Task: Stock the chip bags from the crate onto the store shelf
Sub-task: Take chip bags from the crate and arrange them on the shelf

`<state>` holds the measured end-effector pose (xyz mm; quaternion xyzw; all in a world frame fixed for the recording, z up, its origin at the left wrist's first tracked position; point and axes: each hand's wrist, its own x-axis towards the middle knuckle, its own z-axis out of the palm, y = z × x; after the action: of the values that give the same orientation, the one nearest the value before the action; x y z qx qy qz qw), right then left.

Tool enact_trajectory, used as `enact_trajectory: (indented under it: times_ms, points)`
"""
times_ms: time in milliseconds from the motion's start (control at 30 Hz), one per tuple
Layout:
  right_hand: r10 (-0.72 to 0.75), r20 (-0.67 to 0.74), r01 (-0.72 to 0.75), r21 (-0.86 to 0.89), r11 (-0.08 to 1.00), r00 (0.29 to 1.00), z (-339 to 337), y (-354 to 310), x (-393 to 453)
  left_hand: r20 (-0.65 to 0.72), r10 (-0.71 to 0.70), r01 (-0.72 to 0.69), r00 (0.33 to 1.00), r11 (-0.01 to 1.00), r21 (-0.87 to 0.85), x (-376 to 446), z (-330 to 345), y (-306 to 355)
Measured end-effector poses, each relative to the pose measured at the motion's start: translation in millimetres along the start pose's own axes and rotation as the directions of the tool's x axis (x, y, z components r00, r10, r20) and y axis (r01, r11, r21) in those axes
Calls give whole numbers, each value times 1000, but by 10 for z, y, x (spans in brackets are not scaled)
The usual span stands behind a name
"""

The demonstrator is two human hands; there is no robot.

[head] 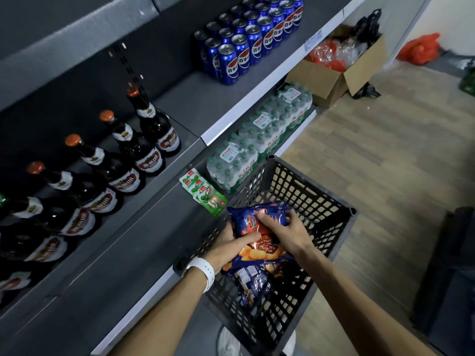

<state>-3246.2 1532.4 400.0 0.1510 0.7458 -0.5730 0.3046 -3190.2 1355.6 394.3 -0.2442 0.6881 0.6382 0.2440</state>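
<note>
Here a blue chip bag is held over the black crate by both hands — the left hand is curled round its left edge, thumb laid across the front, and the right hand is clasped over its top right. More chip bags are seen lying in the crate beneath it. Just left, a grey shelf is set beside the crate — beer bottles and blue cans are ranged above, water packs behind.
</note>
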Motion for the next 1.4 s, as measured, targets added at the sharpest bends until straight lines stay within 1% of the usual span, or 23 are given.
enact_trajectory:
  times_ms: [67, 100, 167, 267, 400, 467, 533, 633, 733, 833, 967, 1033, 1100, 1233, 1400]
  points:
    - [8, 150, -22, 90, 996, 989, -101, -58, -95, -49, 3, -2, 999, 1000, 6, -63, -4, 97]
    - [15, 210, -37, 99, 994, 978, -158, -77, -133, -63, 5, -4, 998, 1000, 10, -99, -12, 144]
    - [20, 274, -39, 65, 997, 962, -259, -104, -186, -80, -11, 12, 997, 1000, 21, -181, -30, 238]
    - [25, 294, -26, 0, 1000, 955, -370, -194, -285, -85, -28, 33, 996, 998, 57, -311, -41, 341]
    - [28, 382, -23, -18, 1000, 924, -444, -383, -480, -166, -34, 47, 986, 996, 74, -370, -94, 270]
    - [33, 409, -23, -31, 999, 912, -457, -466, -583, -178, 5, 7, 984, 998, 67, -559, -65, 403]
    - [35, 407, -22, -37, 999, 913, -448, -535, -675, -198, 42, -33, 979, 998, 45, -731, -43, 515]
    - [18, 403, -8, -27, 1000, 915, -417, -636, -815, -262, 60, -51, 963, 998, 40, -886, -55, 553]
    - [-19, 424, 30, -19, 999, 906, -364, -771, -966, -292, 45, -40, 955, 999, 22, -914, -134, 432]
    - [-43, 417, 53, -12, 999, 908, -286, -889, -1059, -320, 57, -70, 946, 997, -30, -1102, -230, 442]
    - [-22, 479, 47, -40, 998, 878, -91, -1074, -1239, -325, 81, -120, 942, 988, -100, -1643, -388, 624]
    - [-46, 513, 88, -59, 994, 857, 57, -1172, -1379, -336, 82, -135, 938, 981, -138, -1884, -529, 616]
    - [-62, 552, 135, -93, 987, 832, 240, -1244, -1529, -362, 94, -152, 928, 979, -136, -2117, -666, 582]
    - [-109, 594, 210, -102, 972, 797, 725, -1358, -1898, -447, 141, -225, 883, 964, -142, -2641, -998, 487]
    - [-176, 588, 271, -77, 959, 790, 1442, -1391, -2469, -531, 182, -282, 827, 953, -113, -3320, -1502, 169]
